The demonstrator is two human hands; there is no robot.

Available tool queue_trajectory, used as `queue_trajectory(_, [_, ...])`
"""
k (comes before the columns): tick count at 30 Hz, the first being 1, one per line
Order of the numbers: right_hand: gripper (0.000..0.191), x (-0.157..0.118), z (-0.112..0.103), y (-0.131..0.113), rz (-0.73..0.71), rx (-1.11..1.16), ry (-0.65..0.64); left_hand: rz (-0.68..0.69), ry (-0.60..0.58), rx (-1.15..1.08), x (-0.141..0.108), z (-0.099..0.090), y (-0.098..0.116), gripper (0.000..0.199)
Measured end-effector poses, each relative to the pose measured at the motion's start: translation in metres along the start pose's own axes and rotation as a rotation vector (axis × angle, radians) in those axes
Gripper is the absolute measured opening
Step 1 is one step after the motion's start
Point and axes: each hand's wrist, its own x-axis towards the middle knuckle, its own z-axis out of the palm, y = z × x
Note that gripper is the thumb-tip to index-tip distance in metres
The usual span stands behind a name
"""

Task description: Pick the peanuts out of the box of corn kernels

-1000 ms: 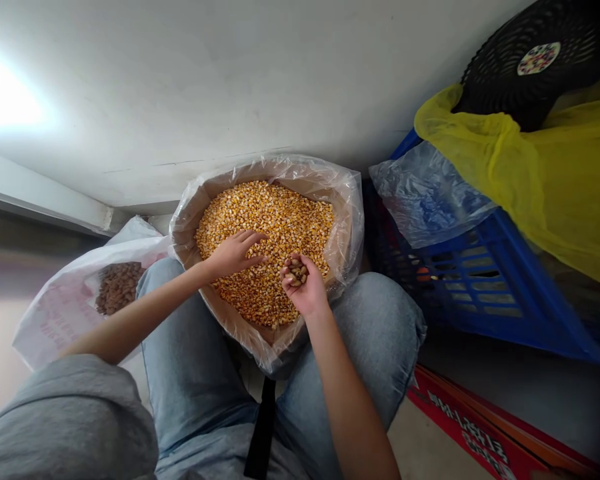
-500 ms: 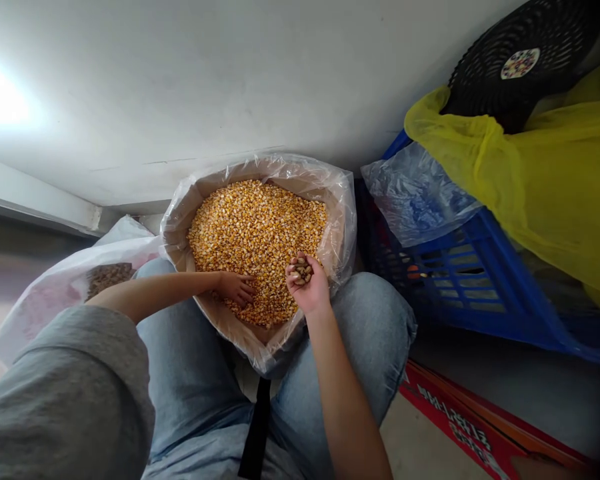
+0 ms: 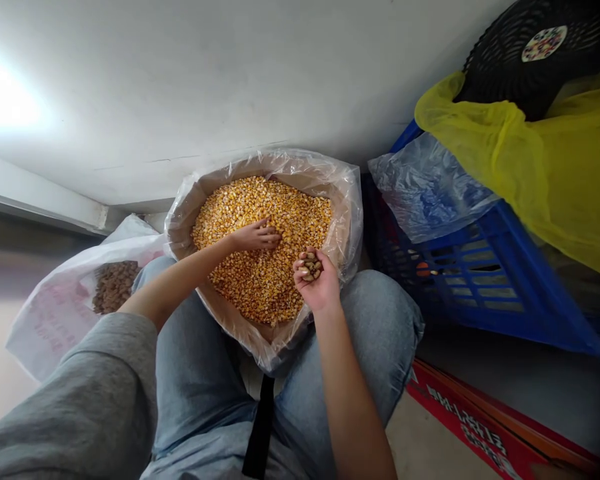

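- While a person sits hunched over the grain, a white printed sack [image 3: 45, 327] is slumping at far left, with a heap of brown nuggets [image 3: 114, 287] showing in its mouth.
- A grey sleeve [image 3: 80, 393] is covering the upper left arm.
- The left hand [image 3: 255, 235] is resting on yellow dried maize kernels [image 3: 250, 200], its fingers [image 3: 273, 237] lying loosely open and holding nothing visible.
- The maize is filling a cardboard box [image 3: 300, 172], lined with a clear plastic bag [image 3: 347, 220] and sitting between blue jeans [image 3: 385, 327] at the knees.
- The right hand [image 3: 316, 283] is cupped just above the maize, its curled fingers [image 3: 303, 257] closing around a small handful of darker nuggets [image 3: 311, 267].
- Farther right, a blue plastic crate [image 3: 480, 293] is carrying a crumpled clear bag [image 3: 425, 193] and a yellow plastic sheet [image 3: 570, 173], below a black slotted disc [image 3: 530, 53].
- A red carton [image 3: 460, 420] is lying on the floor.
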Motion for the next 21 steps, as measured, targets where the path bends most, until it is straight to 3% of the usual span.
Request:
queue_trajectory(4, [0.009,0.001,-0.001,-0.003,-0.011,0.028,0.010,-0.166,0.194,0.193,0.005,-0.021,0.002,0.036])
queue_trajectory(8, [0.010,0.002,-0.001,-0.004,-0.015,0.042,-0.003,-0.358,0.347,0.261,-0.030,-0.027,0.005,0.037])
queue_trajectory(10, [0.010,0.002,0.001,-0.003,-0.015,0.040,0.004,-0.333,0.239,0.219,-0.057,-0.024,0.004,0.033])
queue_trajectory(14, [0.009,0.002,0.005,-0.002,-0.006,0.038,0.000,-0.029,-0.190,-0.081,-0.093,-0.002,0.012,0.015])
queue_trajectory(18, [0.010,0.003,0.004,-0.002,-0.005,0.035,-0.007,0.071,-0.308,-0.168,-0.091,0.031,0.022,0.013])
queue_trajectory(21, [0.011,0.003,0.001,-0.004,-0.022,0.042,0.002,0.079,-0.343,-0.198,-0.082,0.043,0.023,0.016])
